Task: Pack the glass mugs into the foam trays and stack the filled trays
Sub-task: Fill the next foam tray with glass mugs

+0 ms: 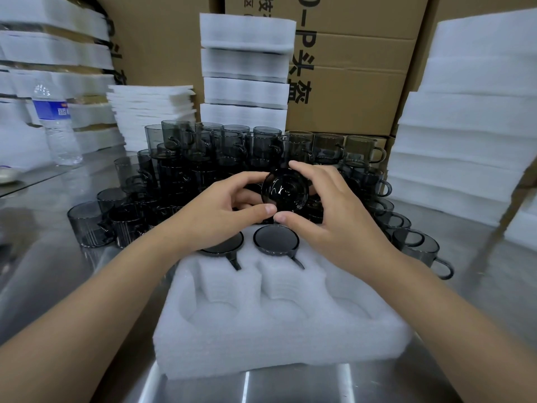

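Observation:
A white foam tray [273,338] lies on the steel table in front of me. Two dark glass mugs sit upside down in its far pockets: one [276,239] in the middle, another [223,245] partly hidden under my left hand. The near pockets hold nothing. Above the tray, both hands hold a smoky glass mug [286,191] tipped on its side, its round base facing me. My left hand [223,213] grips it from the left, my right hand [328,210] from the right, thumbs meeting below it. Behind stands a pile of several loose mugs [203,158].
Stacks of white foam trays stand at the back centre [247,68], right [465,141] and left [52,53], with thin foam sheets [151,112] beside them. A water bottle [56,123] stands at left. Cardboard boxes [348,82] form the back wall. More mugs [418,245] sit right of the tray.

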Motion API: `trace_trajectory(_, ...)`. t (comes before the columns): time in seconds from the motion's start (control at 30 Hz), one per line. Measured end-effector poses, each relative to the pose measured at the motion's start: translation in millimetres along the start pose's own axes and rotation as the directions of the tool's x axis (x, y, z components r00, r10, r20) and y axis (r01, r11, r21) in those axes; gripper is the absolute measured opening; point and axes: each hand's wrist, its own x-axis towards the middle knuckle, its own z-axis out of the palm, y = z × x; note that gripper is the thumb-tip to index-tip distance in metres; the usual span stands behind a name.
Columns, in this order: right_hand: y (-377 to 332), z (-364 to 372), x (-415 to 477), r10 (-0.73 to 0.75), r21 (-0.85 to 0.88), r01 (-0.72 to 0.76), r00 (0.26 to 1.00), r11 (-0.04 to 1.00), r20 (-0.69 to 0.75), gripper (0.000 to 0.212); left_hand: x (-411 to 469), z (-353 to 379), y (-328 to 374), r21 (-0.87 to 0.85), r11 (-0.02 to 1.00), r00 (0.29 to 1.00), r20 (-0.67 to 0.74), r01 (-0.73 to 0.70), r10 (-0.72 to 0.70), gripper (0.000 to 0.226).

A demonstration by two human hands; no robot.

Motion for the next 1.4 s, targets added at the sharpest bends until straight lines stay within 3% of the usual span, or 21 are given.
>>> trace_trajectory(0.2,0.6,-0.5,-0.5,0.02,0.002,-0.02,1.0,1.0,0.019,0.08,1.7,1.0,-2.6,-0.001,1.0,1.0,0.01,0.019,-0.019,0.047)
trace_trajectory(0.3,0.7,-0.4,0.2,0.035,0.034,-0.034,0.999,0.999,-0.026,0.073,1.3,0.6,-1.7,-0.01,1.0,1.0,0.014,0.027,-0.027,0.04)
trace_trajectory(0.5,-0.1,-4.0,4.0,0.189,0.218,-0.168,0.979,0.961,-0.075,0.051,-0.5,2.4,8.6,-0.033,0.999,1.0,-0.01,0.018,-0.019,0.04)
trace_trajectory(0.63,4.4,-19.3,9.2,0.308,0.387,-0.298,0.951,0.873,0.037,0.048,-1.1,1.9,11.1,-0.032,0.999,0.999,-0.011,0.036,-0.036,0.044)
trace_trajectory(0.77,8.5,-40.8,11.6,0.328,0.24,-0.36,0.931,0.902,0.163,0.048,-1.5,1.5,10.4,-0.013,0.997,0.997,0.004,0.079,-0.079,0.045)
trace_trajectory(0.93,17.7,-53.4,11.5,0.37,0.161,-0.409,0.902,0.898,0.225,0.051,-2.0,1.1,8.0,-0.028,0.995,0.995,0.025,0.095,-0.094,0.017)
trace_trajectory(1.13,23.6,-50.3,10.6,0.359,0.066,-0.41,0.856,0.91,0.372,0.049,-1.6,1.4,7.2,-0.02,0.995,0.995,0.019,0.095,-0.095,0.015)
trace_trajectory(1.4,24.7,-48.4,10.5,0.336,0.05,-0.389,0.848,0.92,0.41,0.055,-1.2,0.8,6.2,0.02,0.996,0.996,0.017,0.091,-0.091,0.014)
